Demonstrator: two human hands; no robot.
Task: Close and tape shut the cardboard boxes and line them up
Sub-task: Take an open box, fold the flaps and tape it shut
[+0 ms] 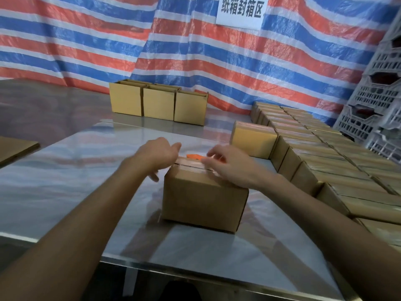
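A box is set on the table directly beneath both grips. Its top flaps are folded down, so that a dark seam is left running across the top.

The left grip is held over the box's far left corner with the fingers spread and relaxed. The thumb is pointed toward the right grip, and the other fingers, blurred, are hung down past the box's left edge. Nothing is held in it.

The right grip is laid on the right part of the box top, with the thumb stretched along the seam and the fingers bent loosely. Whether anything is pinched by those fingers cannot be told. Just beyond the right grip's fingertips, behind the box's far edge, an orange thing is partly seen; most of it is hidden.

To the right of the right grip, shut boxes are lined up in close rows, touching one another, from beside the forearm to well beyond the grip. Well beyond the left grip, three open boxes are stood side by side with flaps upright. Far to the left of the left grip, a cardboard sheet is laid flat.

Behind everything a striped tarp is hung, with a white sign fixed to it. Grey crates are stacked right of the rows.
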